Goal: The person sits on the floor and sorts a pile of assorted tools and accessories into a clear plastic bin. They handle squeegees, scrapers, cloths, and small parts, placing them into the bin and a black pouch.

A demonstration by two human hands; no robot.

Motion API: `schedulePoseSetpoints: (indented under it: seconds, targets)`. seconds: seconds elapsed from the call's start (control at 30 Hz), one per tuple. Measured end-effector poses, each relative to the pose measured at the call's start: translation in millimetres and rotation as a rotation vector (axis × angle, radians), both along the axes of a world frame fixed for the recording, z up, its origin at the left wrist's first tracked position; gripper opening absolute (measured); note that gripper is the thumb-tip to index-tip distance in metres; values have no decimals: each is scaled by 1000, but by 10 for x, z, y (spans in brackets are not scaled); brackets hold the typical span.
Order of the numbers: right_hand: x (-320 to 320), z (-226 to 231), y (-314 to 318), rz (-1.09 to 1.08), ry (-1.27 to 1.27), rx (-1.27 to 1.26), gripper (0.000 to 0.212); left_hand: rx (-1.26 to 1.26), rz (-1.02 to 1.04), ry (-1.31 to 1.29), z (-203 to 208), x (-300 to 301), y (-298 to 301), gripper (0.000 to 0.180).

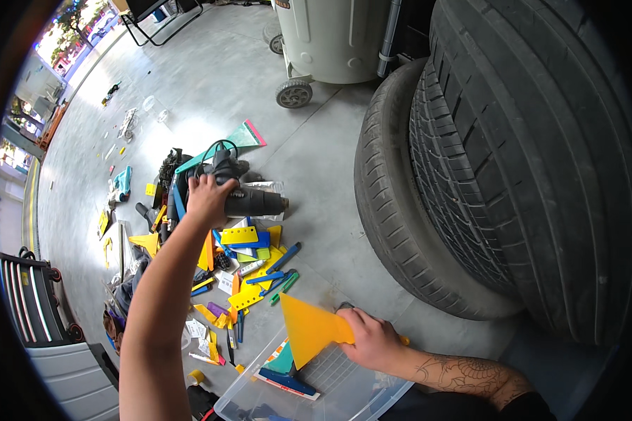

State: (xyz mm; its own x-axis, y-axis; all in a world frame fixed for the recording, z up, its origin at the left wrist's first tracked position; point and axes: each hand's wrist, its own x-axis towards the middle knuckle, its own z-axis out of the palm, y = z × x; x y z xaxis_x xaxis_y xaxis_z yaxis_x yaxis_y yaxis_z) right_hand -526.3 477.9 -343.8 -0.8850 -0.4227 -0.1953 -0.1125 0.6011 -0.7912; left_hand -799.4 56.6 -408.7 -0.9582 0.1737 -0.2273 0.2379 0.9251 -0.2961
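My left hand [209, 196] reaches across the pile of tools on the floor, its fingers bent over the rear of a black heat gun [256, 203]. The heat gun lies on its side, nozzle to the right, with its coiled cord on top. My right hand [373, 342] grips the handle of a yellow-orange wedge-shaped squeegee [307, 331] above a clear plastic bin [240, 398]. A small dark part, too unclear to name, shows by the right fingers. Inside the bin lie a blue-edged squeegee [286, 382] and a teal flat piece [281, 359].
Yellow scraper cards [239, 235], cutters, markers and a teal blade [244, 135] are strewn over the grey floor. Large tires [428, 203] stand at right. A wheeled grey bin [333, 38] is at the back, a grey tool case [63, 375] at lower left.
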Motion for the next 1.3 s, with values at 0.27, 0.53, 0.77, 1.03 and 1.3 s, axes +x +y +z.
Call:
schedulePoseSetpoints:
  seconds: [0.27,0.53,0.77,1.03,1.3]
  targets:
    - [-20,8,-7,6,10,-16,57,325,246,-24,125,-390,475,88]
    - [-28,35,-34,-12,-11,1,52,1002,242,206,-798,-41,497,76]
    - [-22,-8,-46,5,40,17,53,402,214,-166,-953,1119,37,109]
    - [17,-5,-76,9,85,35,53,151,59,-251,-1014,1314,-376,115]
    - [54,31,-83,-6,129,48,53,599,299,-167,-650,1803,-649,70]
